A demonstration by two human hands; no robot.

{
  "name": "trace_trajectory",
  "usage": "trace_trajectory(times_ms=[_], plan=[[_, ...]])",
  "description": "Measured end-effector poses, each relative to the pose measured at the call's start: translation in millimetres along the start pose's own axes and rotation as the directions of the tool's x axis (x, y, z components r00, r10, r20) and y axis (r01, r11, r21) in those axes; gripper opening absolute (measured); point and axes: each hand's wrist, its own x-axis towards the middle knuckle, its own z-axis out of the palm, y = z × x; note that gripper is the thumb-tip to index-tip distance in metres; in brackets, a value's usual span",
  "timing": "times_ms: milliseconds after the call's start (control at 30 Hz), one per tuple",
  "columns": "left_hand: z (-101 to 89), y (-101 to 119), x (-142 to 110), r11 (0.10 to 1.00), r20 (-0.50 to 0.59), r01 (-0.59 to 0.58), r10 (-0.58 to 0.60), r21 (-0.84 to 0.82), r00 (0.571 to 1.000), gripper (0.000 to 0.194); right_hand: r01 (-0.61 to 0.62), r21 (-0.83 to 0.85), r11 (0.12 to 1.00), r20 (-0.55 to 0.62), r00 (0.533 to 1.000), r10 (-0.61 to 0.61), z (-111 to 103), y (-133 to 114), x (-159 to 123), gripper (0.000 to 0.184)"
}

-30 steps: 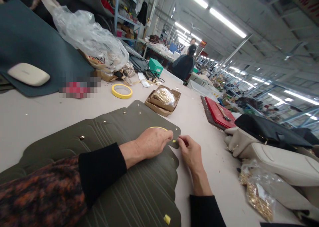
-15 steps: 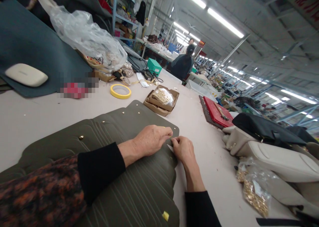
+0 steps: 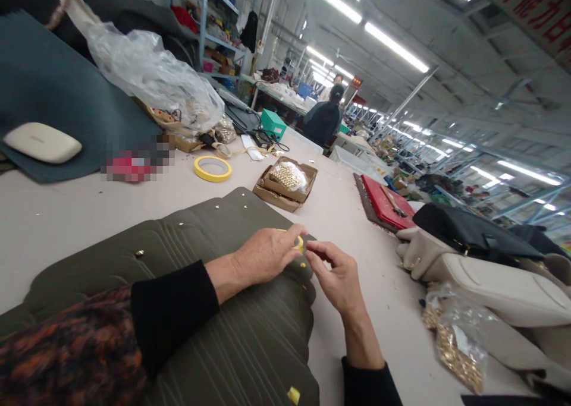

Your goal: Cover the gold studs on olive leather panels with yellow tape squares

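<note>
My left hand [image 3: 265, 252] is closed around a small roll of yellow tape [image 3: 300, 244], mostly hidden by the fingers. Right beside it, the thumb and forefinger of my right hand [image 3: 336, 272] pinch at the tape's edge. Both hands are over the far right corner of a dark olive, scallop-edged panel [image 3: 227, 340] marked with curved lines. Gold studs [image 3: 140, 253] dot its far side. A small yellow tape piece [image 3: 303, 265] sits on the panel just under my hands, and another yellow scrap [image 3: 293, 395] lies near the front.
Beyond the panel are a larger yellow tape roll [image 3: 213, 169] and an open carton [image 3: 285, 183] of gold beads. White and black bags [image 3: 495, 272] and a plastic bag of gold hardware [image 3: 459, 346] lie right, near a red slab [image 3: 387, 203]. A person [image 3: 325, 117] sits farther off.
My right hand has lifted and shifted slightly right, its fingers now at the yellow tape. The roll shows between the left fingers, and a small yellow piece is visible on the panel.
</note>
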Motion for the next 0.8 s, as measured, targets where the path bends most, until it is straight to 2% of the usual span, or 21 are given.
trace_trajectory(times_ms=[133,333,433,500,600,633,700,767,800], plan=[[1.9,-2.2,-1.1,0.999,-0.016,-0.038,0.038,-0.014,0.999,0.027,0.120,-0.134,0.984,0.008,0.993,-0.120,8.5,-8.7,0.4,0.017],[0.6,-1.9,-0.9,1.000,0.009,-0.018,0.019,-0.004,1.000,0.012,0.126,-0.321,0.939,-0.074,0.985,-0.157,17.9,-1.7,-2.6,0.017],[1.9,-3.9,0.7,1.000,-0.001,-0.002,0.002,0.011,1.000,0.011,0.112,-0.338,0.935,-0.103,0.983,-0.155,22.1,-1.8,-4.2,0.016],[2.9,-4.7,1.5,0.999,0.010,0.002,-0.002,0.047,1.000,0.010,0.046,-0.283,0.958,-0.133,0.987,-0.086,25.5,-5.4,-4.4,0.016],[2.5,-2.7,1.1,0.995,0.003,-0.022,0.022,0.096,1.000,0.011,-0.168,-0.048,0.985,-0.162,0.974,0.159,29.5,-10.0,-1.7,0.014],[1.8,-1.3,0.6,0.994,-0.015,-0.036,0.038,0.100,0.999,0.011,-0.256,0.064,0.965,-0.158,0.952,0.263,29.6,-9.1,0.1,0.014],[-0.1,1.3,-0.8,0.994,-0.077,-0.071,0.077,0.083,0.994,0.011,-0.399,0.291,0.870,-0.150,0.879,0.453,26.5,-1.4,4.3,0.018],[-1.5,1.9,-1.7,0.994,-0.139,-0.098,0.105,0.057,0.985,0.013,-0.468,0.448,0.761,-0.153,0.799,0.582,19.4,13.8,8.6,0.023],[-1.6,1.0,-1.8,0.994,-0.155,-0.098,0.106,0.055,0.982,0.013,-0.484,0.483,0.729,-0.151,0.774,0.614,15.1,23.0,10.5,0.026]])
